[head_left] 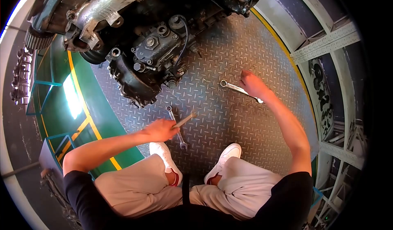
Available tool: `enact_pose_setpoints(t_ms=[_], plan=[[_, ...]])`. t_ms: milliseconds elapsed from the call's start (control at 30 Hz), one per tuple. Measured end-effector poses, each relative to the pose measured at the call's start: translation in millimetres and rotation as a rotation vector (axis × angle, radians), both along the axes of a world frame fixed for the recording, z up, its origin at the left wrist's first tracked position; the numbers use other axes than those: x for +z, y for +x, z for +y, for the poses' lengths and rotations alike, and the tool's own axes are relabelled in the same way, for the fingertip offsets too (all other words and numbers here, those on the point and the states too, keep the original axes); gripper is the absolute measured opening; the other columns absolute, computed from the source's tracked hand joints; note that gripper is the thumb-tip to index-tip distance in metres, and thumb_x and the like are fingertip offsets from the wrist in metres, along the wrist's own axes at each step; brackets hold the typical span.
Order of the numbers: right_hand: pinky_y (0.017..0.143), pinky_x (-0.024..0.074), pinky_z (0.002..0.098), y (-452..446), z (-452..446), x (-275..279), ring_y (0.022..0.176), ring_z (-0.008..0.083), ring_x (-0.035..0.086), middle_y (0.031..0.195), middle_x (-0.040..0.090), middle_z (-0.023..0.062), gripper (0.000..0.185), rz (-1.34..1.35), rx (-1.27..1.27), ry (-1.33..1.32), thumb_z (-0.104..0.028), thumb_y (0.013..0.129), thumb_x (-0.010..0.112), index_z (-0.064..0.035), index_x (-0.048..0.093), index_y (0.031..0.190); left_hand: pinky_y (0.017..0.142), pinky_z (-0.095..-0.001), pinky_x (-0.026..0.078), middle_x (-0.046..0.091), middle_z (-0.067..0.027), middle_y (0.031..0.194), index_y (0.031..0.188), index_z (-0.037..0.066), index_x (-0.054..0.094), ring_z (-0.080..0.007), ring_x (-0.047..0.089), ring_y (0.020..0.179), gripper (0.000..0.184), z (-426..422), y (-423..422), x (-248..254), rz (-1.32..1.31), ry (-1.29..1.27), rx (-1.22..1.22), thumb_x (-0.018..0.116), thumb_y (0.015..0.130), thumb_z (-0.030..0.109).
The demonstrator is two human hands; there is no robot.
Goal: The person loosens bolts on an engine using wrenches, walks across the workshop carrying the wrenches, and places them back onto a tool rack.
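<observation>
My left hand is closed around a slim, tan-looking wrench-like tool, whose far end points up and right and is blurred. Beneath that tool a combination wrench lies on the metal floor, ring end away from me and open jaw near my left shoe. Over to the right, my right hand has its fingers curled at the shaft of another combination wrench. This wrench's ring end points left, and its open end shows below my wrist. My right fingertips are partly hidden.
A large dirty engine stands ahead, overhanging the diamond-plate floor. My white shoes are close below the wrenches. Metal shelving with parts runs along the right. Green flooring with yellow lines and a blue frame lie left.
</observation>
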State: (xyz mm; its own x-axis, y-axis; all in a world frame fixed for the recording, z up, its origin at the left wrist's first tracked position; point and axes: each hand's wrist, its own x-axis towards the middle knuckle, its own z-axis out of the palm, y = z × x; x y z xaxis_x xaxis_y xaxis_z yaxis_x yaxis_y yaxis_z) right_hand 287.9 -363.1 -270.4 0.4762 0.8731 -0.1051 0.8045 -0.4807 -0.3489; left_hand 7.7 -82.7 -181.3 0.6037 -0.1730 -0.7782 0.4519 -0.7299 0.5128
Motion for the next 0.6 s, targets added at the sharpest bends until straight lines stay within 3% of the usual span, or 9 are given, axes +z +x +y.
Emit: enact_pose_setpoints(t_ms=[100,233,467,600], plan=[[0.074,0.0433,0.0445,-4.4,-8.2,-10.6,0.083,0.0398,0.052,0.095,0.046,0.0233,0.021,0.232,-0.102,-0.051,-0.015,0.081,0.048,0.0049,0.049,0.086,0.070,-0.0390,0.046,0.063,-0.0075,0.073,0.089,0.005,0.055,-0.0281,0.060,0.076,0.034,6.6,-14.9,-29.4,0.011,0.024,-0.096,0.043,0.087,0.037],[0.072,0.0434,0.0441,-2.7,-14.2,-21.0,0.087,0.0393,0.051,0.099,0.044,0.0215,0.026,0.216,-0.125,-0.048,-0.013,0.078,0.052,0.0008,0.041,0.097,0.071,-0.0396,0.045,0.063,-0.0085,0.076,0.090,0.006,0.055,-0.0290,0.060,0.078,0.032,9.3,-26.9,-51.8,0.078,0.059,-0.170,0.043,0.086,0.035],[0.073,0.0441,0.0415,-5.6,-21.1,-22.2,0.088,0.0362,0.053,0.100,0.047,0.0175,0.026,0.296,-0.157,-0.254,-0.012,0.076,0.054,-0.0041,0.043,0.098,0.069,-0.0374,0.045,0.062,-0.0085,0.076,0.089,0.005,0.054,-0.0278,0.060,0.076,0.028,28.8,-17.0,-64.7,0.060,0.030,-0.053,0.045,0.084,0.031],[0.074,0.0445,0.0397,-2.2,-30.3,-35.0,0.087,0.0343,0.054,0.095,0.052,0.0175,0.020,0.361,-0.139,-0.176,-0.011,0.075,0.053,-0.0050,0.048,0.094,0.067,-0.0344,0.046,0.062,-0.0090,0.077,0.089,0.005,0.053,-0.0213,0.061,0.072,0.028,35.6,-12.0,-74.5,0.056,0.013,0.045,0.048,0.082,0.031]])
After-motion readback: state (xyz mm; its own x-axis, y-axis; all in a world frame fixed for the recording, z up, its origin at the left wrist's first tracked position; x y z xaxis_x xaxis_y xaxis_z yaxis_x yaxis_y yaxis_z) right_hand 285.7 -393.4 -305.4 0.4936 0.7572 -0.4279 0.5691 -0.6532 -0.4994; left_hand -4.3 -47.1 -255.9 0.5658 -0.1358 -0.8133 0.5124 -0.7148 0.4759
